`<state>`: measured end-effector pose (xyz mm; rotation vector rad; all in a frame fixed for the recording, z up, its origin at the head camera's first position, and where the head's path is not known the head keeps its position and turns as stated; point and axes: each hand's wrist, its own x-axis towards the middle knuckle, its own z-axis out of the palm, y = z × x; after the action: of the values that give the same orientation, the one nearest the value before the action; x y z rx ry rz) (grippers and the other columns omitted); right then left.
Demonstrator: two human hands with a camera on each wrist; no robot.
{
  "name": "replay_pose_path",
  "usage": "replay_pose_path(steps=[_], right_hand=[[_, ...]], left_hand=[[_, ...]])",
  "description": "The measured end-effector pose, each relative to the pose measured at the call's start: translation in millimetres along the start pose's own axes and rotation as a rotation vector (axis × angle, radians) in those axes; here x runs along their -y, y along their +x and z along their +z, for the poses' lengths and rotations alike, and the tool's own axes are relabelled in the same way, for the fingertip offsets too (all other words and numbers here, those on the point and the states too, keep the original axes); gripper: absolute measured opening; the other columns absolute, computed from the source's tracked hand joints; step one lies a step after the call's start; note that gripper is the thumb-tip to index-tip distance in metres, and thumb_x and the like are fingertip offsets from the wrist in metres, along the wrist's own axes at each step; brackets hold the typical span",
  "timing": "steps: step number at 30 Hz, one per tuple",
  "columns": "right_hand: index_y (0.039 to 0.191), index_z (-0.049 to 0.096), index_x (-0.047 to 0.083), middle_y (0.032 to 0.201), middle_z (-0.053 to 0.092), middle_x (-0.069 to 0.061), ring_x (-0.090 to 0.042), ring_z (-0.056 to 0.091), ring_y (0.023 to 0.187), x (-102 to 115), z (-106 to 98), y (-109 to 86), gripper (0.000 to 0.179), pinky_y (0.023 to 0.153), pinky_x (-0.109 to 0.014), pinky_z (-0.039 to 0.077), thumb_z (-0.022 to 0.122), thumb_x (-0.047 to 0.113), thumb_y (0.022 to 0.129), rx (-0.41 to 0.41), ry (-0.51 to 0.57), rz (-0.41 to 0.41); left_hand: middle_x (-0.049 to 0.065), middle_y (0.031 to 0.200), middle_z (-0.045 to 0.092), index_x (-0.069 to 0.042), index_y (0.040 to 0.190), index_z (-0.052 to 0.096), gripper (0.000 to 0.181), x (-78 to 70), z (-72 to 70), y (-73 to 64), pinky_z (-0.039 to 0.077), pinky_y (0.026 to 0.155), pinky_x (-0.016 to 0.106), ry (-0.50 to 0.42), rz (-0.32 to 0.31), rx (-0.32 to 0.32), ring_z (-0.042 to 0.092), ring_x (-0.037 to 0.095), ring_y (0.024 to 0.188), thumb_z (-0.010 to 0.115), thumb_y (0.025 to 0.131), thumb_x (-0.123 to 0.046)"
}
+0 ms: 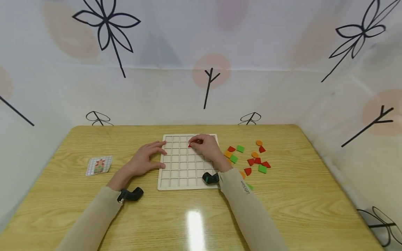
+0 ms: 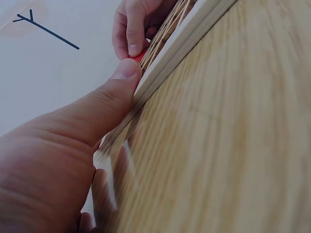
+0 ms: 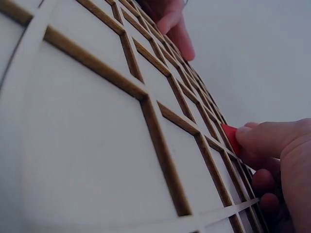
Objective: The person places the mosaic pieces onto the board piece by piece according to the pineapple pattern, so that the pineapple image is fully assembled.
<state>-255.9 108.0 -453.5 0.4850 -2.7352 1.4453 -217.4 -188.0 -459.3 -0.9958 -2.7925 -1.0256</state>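
Note:
A light wooden grid board (image 1: 179,174) with square cells lies mid-table. My left hand (image 1: 144,159) rests at its left edge, fingers spread and relaxed, with the thumb (image 2: 109,99) against the rim in the left wrist view. Over the upper part of the grid, my right hand (image 1: 207,146) pinches a red piece (image 3: 230,136) between thumb and fingers. In the head view only a pointed corner of that piece shows; its full outline is hidden by the fingers. It stands tilted at the cells in the right wrist view.
Right of the board lie scattered red quarter-round pieces (image 1: 248,171), green squares (image 1: 262,169) and orange rounds (image 1: 259,143). Some sit partly under the right forearm. A card with a coloured grid pattern (image 1: 106,164) lies on the left. Patterned cloth (image 1: 169,97) rises behind the table.

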Motion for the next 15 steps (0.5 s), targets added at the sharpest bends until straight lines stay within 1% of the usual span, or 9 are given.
replay_pose_path(steps=[6,12,15], right_hand=[[0.103,0.079,0.015,0.101,0.069,0.002,-0.017,0.061,0.088,1.1,1.3,1.4,0.012,0.079,-0.034,0.051,0.071,0.017,0.094,0.007,-0.048,0.021],[0.108,0.079,0.015,0.097,0.068,0.002,-0.017,0.061,0.088,2.1,1.7,2.4,0.016,0.078,-0.034,0.05,0.072,0.017,0.093,0.01,-0.101,-0.015],[0.112,0.078,0.015,0.096,0.069,0.002,-0.016,0.061,0.086,1.4,1.3,2.6,0.021,0.077,-0.033,0.05,0.074,0.016,0.092,0.014,-0.09,-0.019]], left_hand=[[0.011,0.155,0.041,-0.016,0.116,0.069,0.041,-1.8,-0.8,-0.2,0.017,0.114,0.061,-0.01,-0.001,-0.001,0.029,0.037,0.144,0.082,0.082,-0.035],[0.012,0.155,0.041,-0.017,0.116,0.069,0.04,-2.0,-1.2,-0.8,0.017,0.114,0.061,-0.011,-0.007,0.005,0.029,0.037,0.144,0.081,0.083,-0.036],[0.011,0.155,0.041,-0.017,0.116,0.069,0.04,-1.9,-1.4,-0.9,0.017,0.114,0.061,-0.008,-0.006,0.005,0.029,0.037,0.144,0.081,0.083,-0.035]])
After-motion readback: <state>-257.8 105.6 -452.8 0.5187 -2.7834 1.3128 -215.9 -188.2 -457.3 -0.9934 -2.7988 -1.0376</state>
